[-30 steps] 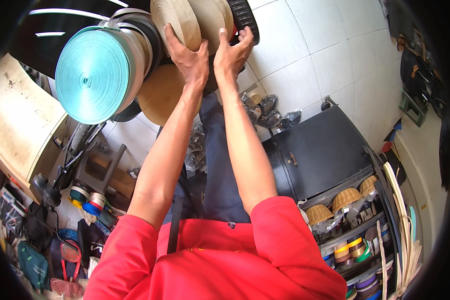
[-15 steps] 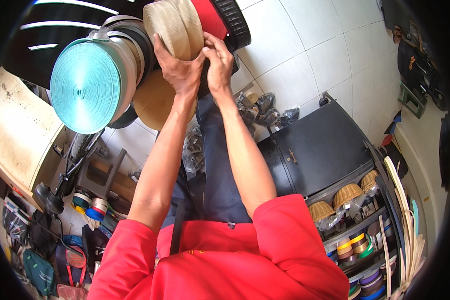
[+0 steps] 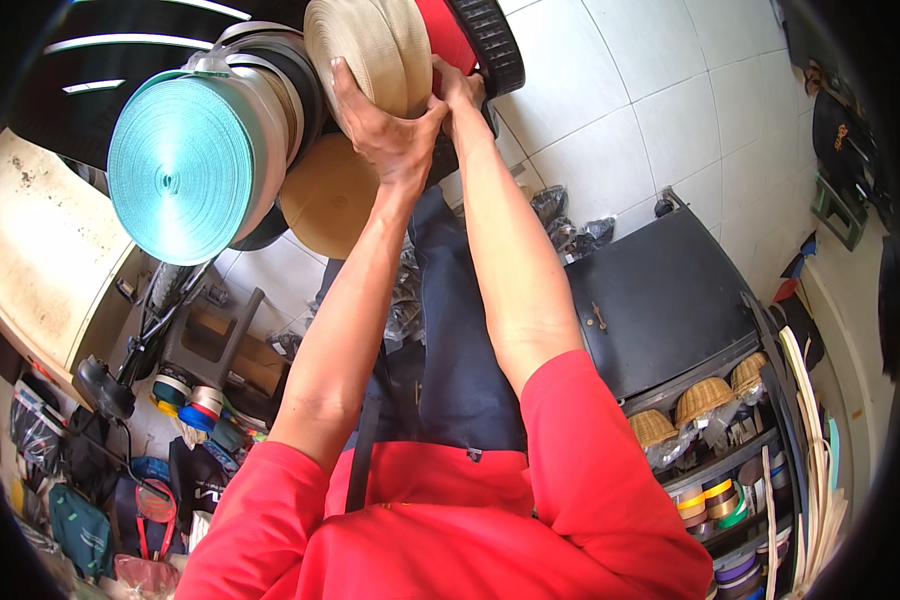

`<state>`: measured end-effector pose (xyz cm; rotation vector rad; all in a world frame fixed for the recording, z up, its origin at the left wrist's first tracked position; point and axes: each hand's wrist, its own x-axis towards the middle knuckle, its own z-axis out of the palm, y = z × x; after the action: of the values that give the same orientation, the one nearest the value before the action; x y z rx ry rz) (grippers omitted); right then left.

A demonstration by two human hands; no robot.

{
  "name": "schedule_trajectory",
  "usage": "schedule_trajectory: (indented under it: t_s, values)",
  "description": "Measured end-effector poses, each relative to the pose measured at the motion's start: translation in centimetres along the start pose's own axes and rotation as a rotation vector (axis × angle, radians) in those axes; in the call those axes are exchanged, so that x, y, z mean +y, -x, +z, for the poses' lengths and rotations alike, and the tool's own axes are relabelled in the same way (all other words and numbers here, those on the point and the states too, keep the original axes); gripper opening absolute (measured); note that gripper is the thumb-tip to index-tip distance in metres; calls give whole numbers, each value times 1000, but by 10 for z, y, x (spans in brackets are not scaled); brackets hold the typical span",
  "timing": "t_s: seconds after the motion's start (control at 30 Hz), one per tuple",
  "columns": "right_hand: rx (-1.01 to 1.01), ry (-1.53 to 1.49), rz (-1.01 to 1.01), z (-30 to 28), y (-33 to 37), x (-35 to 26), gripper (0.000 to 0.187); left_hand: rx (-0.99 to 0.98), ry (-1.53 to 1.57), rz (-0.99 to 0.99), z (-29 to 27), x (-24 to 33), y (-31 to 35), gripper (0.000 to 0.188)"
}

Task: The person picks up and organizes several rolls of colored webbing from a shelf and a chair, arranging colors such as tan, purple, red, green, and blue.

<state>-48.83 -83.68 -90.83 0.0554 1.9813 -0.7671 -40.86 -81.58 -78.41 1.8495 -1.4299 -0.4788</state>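
Two beige webbing rolls (image 3: 370, 50) stand side by side at the top, pressed together. My left hand (image 3: 390, 135) is closed round their near lower edge, with a finger lying up along the flat outer face. Beside it, my right hand (image 3: 460, 90) grips the rolls' right side, close to a red roll (image 3: 442, 35); some of its fingertips are hidden. A black ribbed roll (image 3: 490, 45) adjoins the red one. Left of my hands hang a large turquoise webbing roll (image 3: 180, 170) and white and black rolls behind it. A tan roll (image 3: 328, 200) sits below the beige ones.
A pale worn tabletop (image 3: 40, 240) curves along the left, with a bicycle (image 3: 160, 300) beneath. To the right stand a black cabinet (image 3: 660, 300) and shelves holding wicker baskets (image 3: 705, 400) and small tape rolls (image 3: 710, 500). Plastic-wrapped bundles (image 3: 580, 235) lie on the tiled floor (image 3: 610, 130).
My right hand has shifted from the rolls' near edge up and round to their right side, more out of sight. My left hand keeps its hold. The whole view has shifted slightly.
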Motion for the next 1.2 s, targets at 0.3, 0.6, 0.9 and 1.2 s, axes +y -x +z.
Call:
schedule_trajectory:
  t_s: [0.3, 0.6, 0.9, 1.2]
  values:
    - [-72, -154, -48, -20, 32, -13, 90, 15, -91, 55, -3, -8, 8, 107]
    - [-279, -243, -137, -32, 26, 6, 87, -3, -66, 79, -7, -9, 9, 108]
    - [-126, 169, -431, -30, 31, -11, 53, -34, -39, 83, -13, -10, 9, 107]
    - [-65, 212, -481, -35, 40, -9, 53, -29, 41, -59, -22, -5, -18, 107]
